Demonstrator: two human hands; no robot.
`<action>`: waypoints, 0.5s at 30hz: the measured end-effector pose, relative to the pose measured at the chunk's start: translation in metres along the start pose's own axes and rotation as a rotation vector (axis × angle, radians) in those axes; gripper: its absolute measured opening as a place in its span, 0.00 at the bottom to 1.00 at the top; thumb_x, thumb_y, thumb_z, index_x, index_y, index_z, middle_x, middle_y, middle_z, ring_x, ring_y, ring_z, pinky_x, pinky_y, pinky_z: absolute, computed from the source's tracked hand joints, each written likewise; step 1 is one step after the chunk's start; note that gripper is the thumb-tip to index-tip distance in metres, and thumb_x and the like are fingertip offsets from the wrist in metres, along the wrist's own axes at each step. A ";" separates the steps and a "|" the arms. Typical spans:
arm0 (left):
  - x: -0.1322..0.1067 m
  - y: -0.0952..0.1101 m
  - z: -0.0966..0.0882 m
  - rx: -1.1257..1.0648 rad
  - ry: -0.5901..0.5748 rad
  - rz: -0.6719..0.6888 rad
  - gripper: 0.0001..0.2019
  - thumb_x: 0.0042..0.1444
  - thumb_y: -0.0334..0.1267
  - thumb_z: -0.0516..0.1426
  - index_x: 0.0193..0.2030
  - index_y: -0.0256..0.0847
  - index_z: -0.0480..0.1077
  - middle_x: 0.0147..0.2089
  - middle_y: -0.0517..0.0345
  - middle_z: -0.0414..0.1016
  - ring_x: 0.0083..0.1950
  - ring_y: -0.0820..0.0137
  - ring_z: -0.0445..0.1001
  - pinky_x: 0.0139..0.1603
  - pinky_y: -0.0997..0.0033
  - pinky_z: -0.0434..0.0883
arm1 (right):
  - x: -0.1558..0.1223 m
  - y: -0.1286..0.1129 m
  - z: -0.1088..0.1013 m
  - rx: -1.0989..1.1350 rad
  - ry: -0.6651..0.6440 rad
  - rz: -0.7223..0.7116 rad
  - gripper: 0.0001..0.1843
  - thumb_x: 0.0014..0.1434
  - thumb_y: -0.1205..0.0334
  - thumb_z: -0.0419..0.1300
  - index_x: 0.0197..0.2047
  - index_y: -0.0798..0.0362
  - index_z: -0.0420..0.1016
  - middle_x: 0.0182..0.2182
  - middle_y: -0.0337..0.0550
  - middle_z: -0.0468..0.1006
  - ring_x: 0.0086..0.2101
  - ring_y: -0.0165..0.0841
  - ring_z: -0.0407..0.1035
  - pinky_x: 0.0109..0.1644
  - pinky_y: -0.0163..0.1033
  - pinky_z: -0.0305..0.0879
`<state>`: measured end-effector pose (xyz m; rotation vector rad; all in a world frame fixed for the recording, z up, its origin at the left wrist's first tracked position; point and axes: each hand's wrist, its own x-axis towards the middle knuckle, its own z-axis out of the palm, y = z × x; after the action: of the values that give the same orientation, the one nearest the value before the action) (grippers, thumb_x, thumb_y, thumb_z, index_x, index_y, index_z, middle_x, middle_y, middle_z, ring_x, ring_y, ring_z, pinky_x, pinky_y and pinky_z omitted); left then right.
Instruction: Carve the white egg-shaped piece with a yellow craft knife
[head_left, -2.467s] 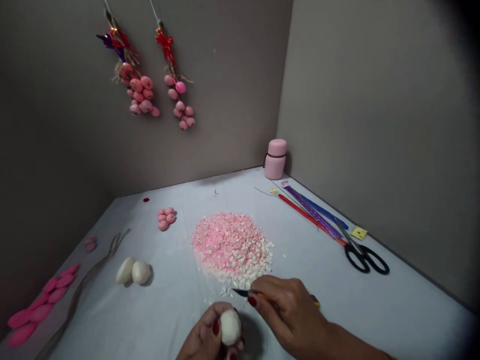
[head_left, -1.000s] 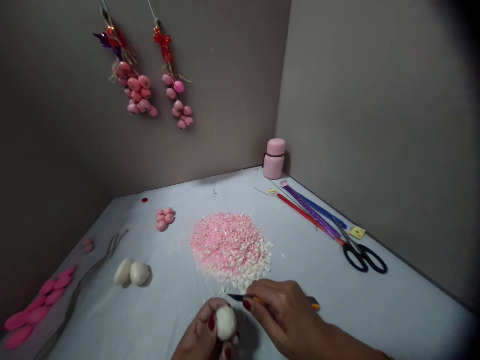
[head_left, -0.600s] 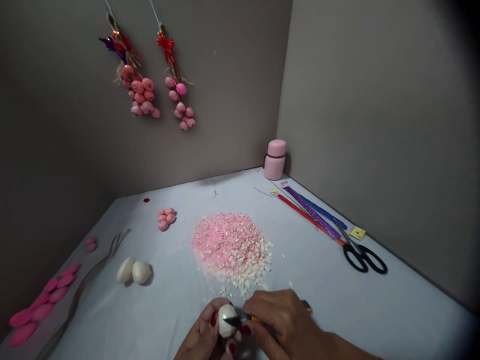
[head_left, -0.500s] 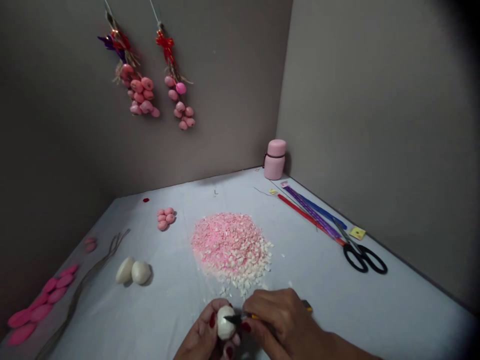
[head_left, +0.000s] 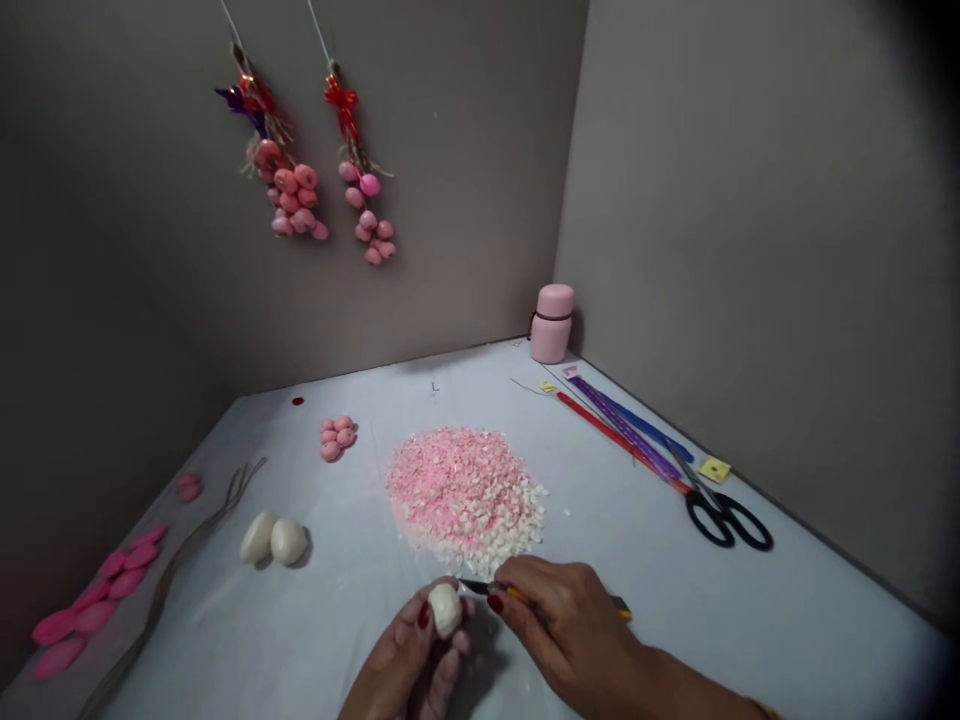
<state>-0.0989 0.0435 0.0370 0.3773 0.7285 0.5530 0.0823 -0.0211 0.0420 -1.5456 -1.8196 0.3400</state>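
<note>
At the bottom centre, my left hand [head_left: 412,650] grips a small white rounded piece [head_left: 445,611] with carved facets; its material I cannot make out, though it could pass for soap. My right hand [head_left: 577,620] is wrapped round a yellow-handled craft knife [head_left: 517,595]. Its dark blade points left, just right of the white piece's upper side; whether it touches is hard to tell. Right beyond both hands lies a heap of pink and white shavings [head_left: 465,490]. Two smooth white egg-shaped pieces [head_left: 288,541] rest to the left.
Pink pieces [head_left: 94,618] and twine [head_left: 169,570] lie at left, a small pink cluster [head_left: 337,438] farther back. Black-handled scissors [head_left: 711,520] and coloured ribbons [head_left: 630,430] line the right edge. A pink flask [head_left: 552,325] stands at the corner. Pink bunches [head_left: 367,215] hang before the wall.
The knife blade has moved off the white piece's front face to its upper right side. Both hands sit slightly higher in view, and the white piece has turned a little. The camera view has shifted slightly.
</note>
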 end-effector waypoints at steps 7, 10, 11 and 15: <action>0.000 -0.003 0.003 0.006 -0.075 0.056 0.16 0.40 0.36 0.72 0.38 0.39 0.82 0.37 0.54 0.88 0.38 0.72 0.83 0.42 0.80 0.76 | -0.002 -0.004 0.002 0.008 -0.014 -0.121 0.15 0.65 0.64 0.47 0.31 0.53 0.70 0.23 0.38 0.73 0.24 0.30 0.67 0.27 0.34 0.55; 0.004 -0.004 0.002 0.039 -0.112 0.062 0.14 0.41 0.37 0.72 0.38 0.44 0.82 0.39 0.58 0.88 0.37 0.74 0.83 0.37 0.82 0.75 | -0.003 -0.002 0.004 -0.014 -0.014 -0.149 0.14 0.65 0.64 0.47 0.34 0.53 0.72 0.24 0.39 0.74 0.24 0.31 0.68 0.28 0.35 0.56; 0.005 -0.005 0.001 0.057 -0.118 0.073 0.14 0.40 0.36 0.72 0.37 0.44 0.82 0.39 0.58 0.88 0.36 0.74 0.83 0.37 0.82 0.75 | -0.003 -0.001 0.005 -0.020 -0.019 -0.154 0.14 0.66 0.64 0.46 0.34 0.53 0.71 0.24 0.39 0.75 0.24 0.31 0.68 0.28 0.35 0.56; 0.009 -0.009 -0.002 0.126 -0.110 0.167 0.15 0.37 0.36 0.73 0.36 0.45 0.82 0.36 0.57 0.88 0.36 0.72 0.82 0.44 0.75 0.74 | -0.003 0.002 0.008 -0.053 -0.030 -0.174 0.18 0.68 0.61 0.44 0.31 0.52 0.70 0.24 0.39 0.74 0.24 0.31 0.69 0.28 0.36 0.56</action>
<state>-0.0918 0.0418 0.0261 0.5858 0.6308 0.6404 0.0784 -0.0218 0.0335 -1.4117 -1.9849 0.2359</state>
